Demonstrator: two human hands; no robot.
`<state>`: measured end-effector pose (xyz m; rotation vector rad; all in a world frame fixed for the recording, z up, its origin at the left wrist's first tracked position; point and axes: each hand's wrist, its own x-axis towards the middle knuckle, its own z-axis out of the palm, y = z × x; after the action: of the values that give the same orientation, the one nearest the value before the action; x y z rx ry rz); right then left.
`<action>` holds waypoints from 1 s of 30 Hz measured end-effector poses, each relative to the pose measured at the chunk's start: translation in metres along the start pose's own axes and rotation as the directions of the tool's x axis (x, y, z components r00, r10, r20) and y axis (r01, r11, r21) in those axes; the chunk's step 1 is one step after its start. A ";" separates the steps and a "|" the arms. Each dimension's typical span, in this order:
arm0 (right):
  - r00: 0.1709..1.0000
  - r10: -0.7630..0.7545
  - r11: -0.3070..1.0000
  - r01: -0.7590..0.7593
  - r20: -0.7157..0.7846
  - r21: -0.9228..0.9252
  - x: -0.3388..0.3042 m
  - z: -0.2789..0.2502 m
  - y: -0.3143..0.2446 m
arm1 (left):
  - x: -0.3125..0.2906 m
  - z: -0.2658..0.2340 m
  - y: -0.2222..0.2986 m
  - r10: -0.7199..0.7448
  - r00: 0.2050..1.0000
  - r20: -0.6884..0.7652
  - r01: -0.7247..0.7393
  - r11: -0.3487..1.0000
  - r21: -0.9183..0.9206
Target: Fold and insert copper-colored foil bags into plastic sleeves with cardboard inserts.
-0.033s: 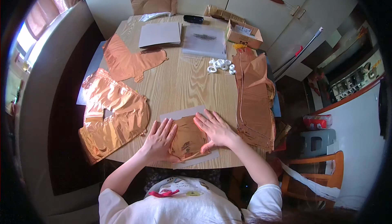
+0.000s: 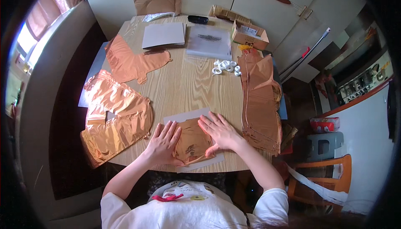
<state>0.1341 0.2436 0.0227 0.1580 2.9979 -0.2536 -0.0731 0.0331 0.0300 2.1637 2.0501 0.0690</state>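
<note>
Your left hand lies flat and unclenched on the left edge of the folded copper foil, fingers stretched out, thumb by its near corner. Your right hand mirrors it on the foil's right edge, palm down, fingers extended; neither of your hands grasps anything. The foil sits on top of the grey card, which shows past it at the far and near sides. To the left of the card you have a shiny copper piece spread out, and beyond that, farther from you than the card, a duller copper one. To the card's right lies a long copper pile. Well beyond the card are white rolls, a clear plastic stack, a pale stack of sheets and an open cardboard box.
</note>
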 end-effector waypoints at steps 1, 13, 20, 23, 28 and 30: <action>1.000 0.002 1.000 -0.002 0.004 0.002 0.000 0.001 0.000 | 0.000 -0.001 -0.001 0.004 1.000 0.011 -0.004 1.000 0.007; 0.999 0.020 1.000 -0.020 0.038 0.006 -0.001 -0.007 -0.003 | 0.002 -0.018 -0.003 0.011 0.989 0.149 -0.034 0.987 0.156; 1.000 0.002 1.000 -0.001 0.019 -0.018 0.001 -0.001 -0.002 | 0.035 0.006 0.008 0.237 0.967 -0.099 -0.241 0.970 -0.030; 0.998 0.012 1.000 -0.012 0.054 0.002 0.001 -0.005 -0.002 | 0.040 0.006 0.011 0.241 0.959 -0.147 -0.251 0.967 -0.051; 0.998 0.003 1.000 -0.004 0.057 0.022 0.001 -0.006 -0.001 | 0.039 0.008 0.010 0.242 0.956 -0.167 -0.249 0.968 -0.020; 0.999 -0.010 1.000 0.008 0.049 0.027 0.001 -0.005 0.002 | 0.039 0.013 0.010 0.248 0.954 -0.166 -0.254 0.967 -0.012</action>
<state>0.1326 0.2465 0.0273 0.1391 2.9485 -0.2945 -0.0591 0.0706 0.0160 2.4596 1.8223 0.3194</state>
